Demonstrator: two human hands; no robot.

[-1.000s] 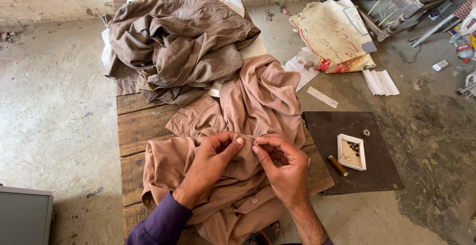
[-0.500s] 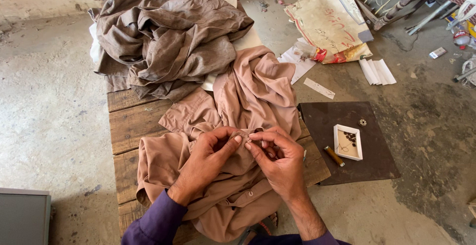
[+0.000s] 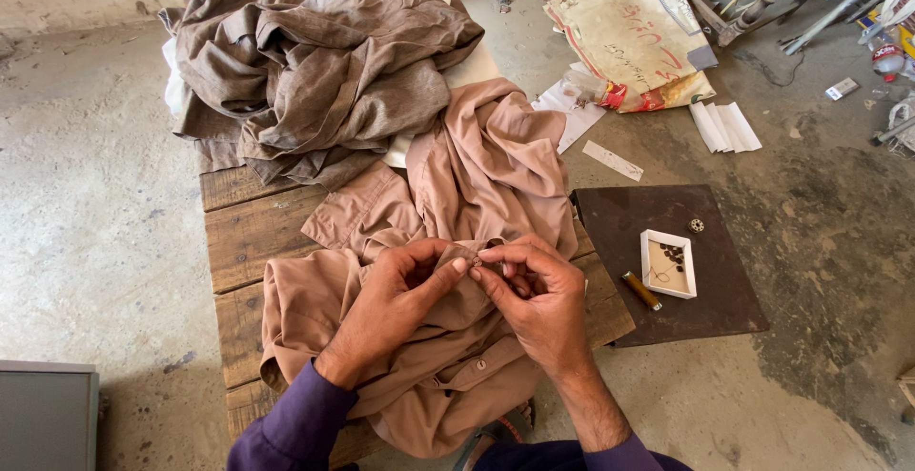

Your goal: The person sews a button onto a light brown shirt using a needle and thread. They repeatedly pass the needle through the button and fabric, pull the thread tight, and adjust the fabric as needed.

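Fabric of a light brown, button-fronted cotton garment (image 3: 457, 242) lies rumpled across the near end of the rough wooden plank tabletop (image 3: 257, 233), one fold bunched up toward the middle and a pale button visible low on its front band. The left hand (image 3: 386, 304) is curled around a raised pleat of this cloth, thumb and forefinger pinching it tight. The right hand (image 3: 538, 304) meets it fingertip to fingertip, its thumb and forefinger closed on the same small spot of fabric; whether a needle or button sits between them is too small to tell. Both wrists come out of purple sleeves (image 3: 295, 423). Behind the garment, farther along the tabletop, a heap of darker grey-brown crumpled cloth (image 3: 315, 61) rests on a white sheet. To the right, on the concrete floor, a dark flat square board (image 3: 724, 290) carries a small white open box of dark bits (image 3: 668, 263), a short brass-coloured tube (image 3: 641, 291) and a tiny round metal piece (image 3: 697, 225). Beyond it lie a printed cream sack (image 3: 639, 37) and folded white papers (image 3: 724, 128).
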